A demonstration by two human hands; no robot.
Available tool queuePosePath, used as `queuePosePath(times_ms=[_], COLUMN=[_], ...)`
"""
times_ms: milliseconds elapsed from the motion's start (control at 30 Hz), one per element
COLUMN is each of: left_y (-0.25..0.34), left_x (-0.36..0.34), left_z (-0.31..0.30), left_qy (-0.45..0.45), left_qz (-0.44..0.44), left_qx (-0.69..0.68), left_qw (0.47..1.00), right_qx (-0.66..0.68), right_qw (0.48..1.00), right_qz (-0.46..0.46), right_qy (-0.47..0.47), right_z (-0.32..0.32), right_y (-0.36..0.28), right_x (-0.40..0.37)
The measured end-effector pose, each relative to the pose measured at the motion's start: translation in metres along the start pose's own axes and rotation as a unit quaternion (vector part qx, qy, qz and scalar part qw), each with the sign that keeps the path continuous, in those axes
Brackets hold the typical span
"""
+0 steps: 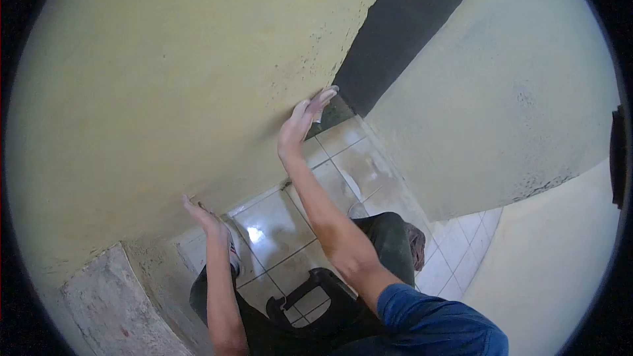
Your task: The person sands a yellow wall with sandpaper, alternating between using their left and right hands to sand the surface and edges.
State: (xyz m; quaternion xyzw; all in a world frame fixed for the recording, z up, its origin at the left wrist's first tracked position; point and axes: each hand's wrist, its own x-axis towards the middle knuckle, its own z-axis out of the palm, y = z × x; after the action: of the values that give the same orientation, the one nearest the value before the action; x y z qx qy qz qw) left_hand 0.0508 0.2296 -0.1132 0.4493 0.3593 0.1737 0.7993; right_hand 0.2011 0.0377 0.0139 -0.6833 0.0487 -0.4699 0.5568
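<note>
My right hand [302,125] is raised at the yellowish wall [178,86], its fingers stretched out toward the lower end of a dark grey vertical strip [409,26]. A small whitish patch shows just under those fingers; I cannot make out what it is. Lower and to the left, my left hand [206,217] is beside the same wall with its fingers extended and nothing visible in it. Whether its fingertips touch the wall cannot be told. Both hands look dusty. Small pits and rough marks speckle the wall near the strip.
White floor tiles [277,214], stained in places, lie below. Between my legs is a black object with a handle-like opening [316,296]. A worn concrete ledge [112,303] juts out at lower left. Another pale wall [501,105] stands to the right, and a brown cloth [415,245] is beside my leg.
</note>
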Motion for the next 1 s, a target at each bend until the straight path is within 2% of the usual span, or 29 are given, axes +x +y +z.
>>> queuePosePath(times_ms=[33,100,167,233,333,467,567,633,700,800,867,933,1000], left_y=[0.002,0.008,0.005,0.004,0.001,0.006,0.013,0.011,0.007,0.026,0.018,0.007,0.007], left_x=[-0.001,-0.007,0.003,0.015,0.021,0.014,0.015,0.017,0.026,0.008,0.016,0.016,0.014], left_z=[-0.004,-0.003,-0.019,-0.030,-0.037,-0.028,-0.028,-0.033,-0.033,-0.016,-0.019,-0.022,-0.019], left_qy=[0.001,0.001,-0.007,-0.009,-0.003,0.008,-0.006,-0.014,-0.021,-0.014,-0.026,-0.025,-0.014], left_qz=[0.004,0.008,0.011,0.003,-0.007,0.010,0.005,-0.004,-0.014,-0.006,0.010,0.014,0.022], left_qx=[-0.010,-0.033,-0.018,-0.024,-0.045,-0.049,-0.070,-0.080,-0.081,-0.094,-0.109,-0.108,-0.091], left_qw=[1.000,0.999,1.000,1.000,0.999,0.999,0.997,0.997,0.996,0.995,0.994,0.994,0.995], right_qx=[0.027,-0.024,-0.002,-0.043,-0.132,-0.079,-0.054,-0.059,-0.055,0.057,0.009,-0.027,-0.074], right_qw=[0.998,0.996,0.969,0.955,0.946,0.951,0.932,0.965,0.998,0.998,0.991,0.959,0.918], right_qz=[0.053,-0.078,-0.227,-0.285,-0.296,-0.285,-0.317,-0.244,-0.014,0.030,-0.132,-0.275,-0.388], right_qy=[0.002,-0.031,-0.100,-0.066,-0.019,-0.093,-0.168,-0.073,-0.017,-0.013,-0.006,-0.060,0.026], right_z=[-0.001,0.002,0.001,0.004,-0.004,-0.023,-0.029,-0.024,-0.019,-0.019,-0.008,-0.004,0.015], right_y=[-0.005,-0.061,-0.123,-0.172,-0.168,-0.173,-0.105,-0.036,0.025,0.014,-0.047,-0.120,-0.169], right_x=[-0.002,0.034,0.081,0.104,0.133,0.125,0.115,0.068,0.011,0.017,0.074,0.137,0.175])
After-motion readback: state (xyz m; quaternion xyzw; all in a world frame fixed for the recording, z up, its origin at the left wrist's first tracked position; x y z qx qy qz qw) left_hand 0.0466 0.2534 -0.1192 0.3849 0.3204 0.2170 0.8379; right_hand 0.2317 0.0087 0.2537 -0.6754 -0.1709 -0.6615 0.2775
